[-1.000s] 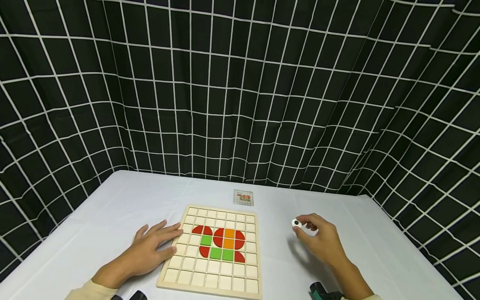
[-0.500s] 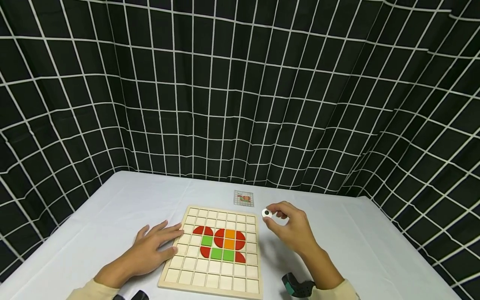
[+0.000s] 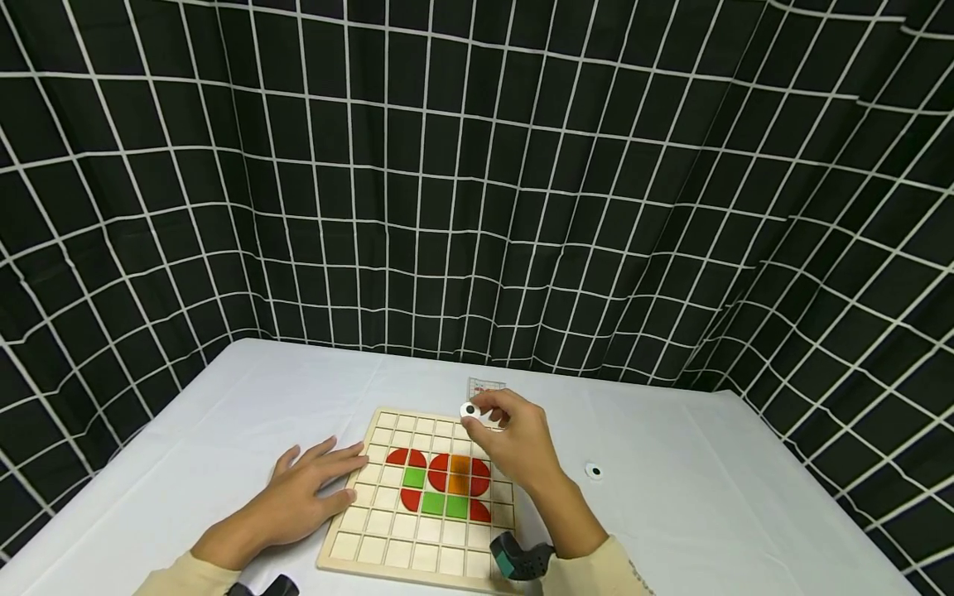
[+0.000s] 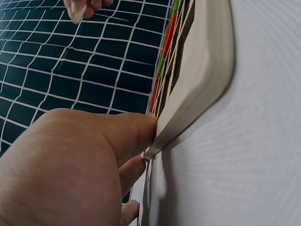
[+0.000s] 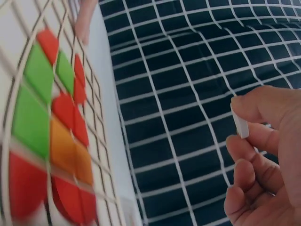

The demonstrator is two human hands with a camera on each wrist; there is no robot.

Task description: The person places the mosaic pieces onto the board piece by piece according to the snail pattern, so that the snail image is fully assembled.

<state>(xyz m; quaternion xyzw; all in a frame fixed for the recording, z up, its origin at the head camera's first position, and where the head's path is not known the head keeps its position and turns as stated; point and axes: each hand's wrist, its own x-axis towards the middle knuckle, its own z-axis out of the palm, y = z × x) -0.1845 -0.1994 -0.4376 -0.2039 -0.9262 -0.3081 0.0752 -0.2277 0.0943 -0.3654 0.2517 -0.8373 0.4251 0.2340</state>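
My right hand pinches a small white disc with a black dot between thumb and fingertips, above the far right part of a wooden grid board. In the right wrist view the disc appears edge-on. Red curved pieces, green squares and orange squares sit in cells near the board's middle. With fingers spread, my left hand rests at the board's left edge. The left wrist view has its thumb against the board's side.
Another white disc with a black dot lies on the white table, right of the board. A small pattern card lies behind the board, partly hidden by my right hand. Black curtains with a white grid surround the table.
My right hand has carried the disc leftward from the table's right side to over the board. The other disc on the table has come into view. My left hand stays in place.
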